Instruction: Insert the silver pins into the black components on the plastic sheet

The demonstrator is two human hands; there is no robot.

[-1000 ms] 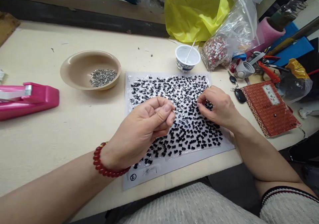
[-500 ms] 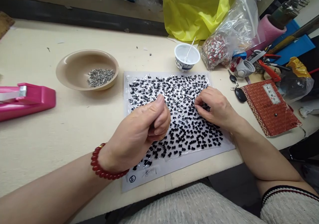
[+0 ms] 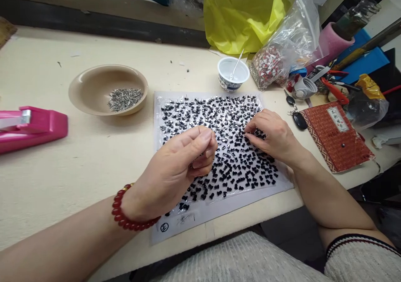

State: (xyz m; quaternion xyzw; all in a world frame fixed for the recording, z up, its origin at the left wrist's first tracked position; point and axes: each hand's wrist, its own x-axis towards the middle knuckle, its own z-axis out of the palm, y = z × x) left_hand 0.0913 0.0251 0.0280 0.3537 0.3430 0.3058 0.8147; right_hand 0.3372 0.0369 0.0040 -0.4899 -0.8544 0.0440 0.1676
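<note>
Many small glossy black bow-like pieces [image 3: 230, 170] lie spread over a white sheet [image 3: 213, 209] covered with clear film; thin pins stand up along its far edge. Above the left part of the sheet, my left hand [image 3: 175, 163] is closed, thumb pressed on the curled index finger; whatever is inside is hidden. A red bead bracelet [image 3: 125, 215] circles that wrist. My right hand [image 3: 274, 133] rests at the sheet's right side, thumb and index fingertips drawn together among the black pieces. What lies between those tips is too small to make out.
A beige bowl [image 3: 84, 87] of small metal pins [image 3: 125, 99] stands left of the sheet, near a pink tape dispenser [image 3: 46, 123]. Behind the sheet are a white cup [image 3: 233, 71] with a stick, a yellow bag [image 3: 244, 23] and a clear bag [image 3: 269, 64]. A red pouch [image 3: 341, 135] lies right.
My left hand has lowered slightly, and its thumb has tilted down over the index finger. My right hand stays at nearly the same spot on the sheet. The whole view has shifted slightly.
</note>
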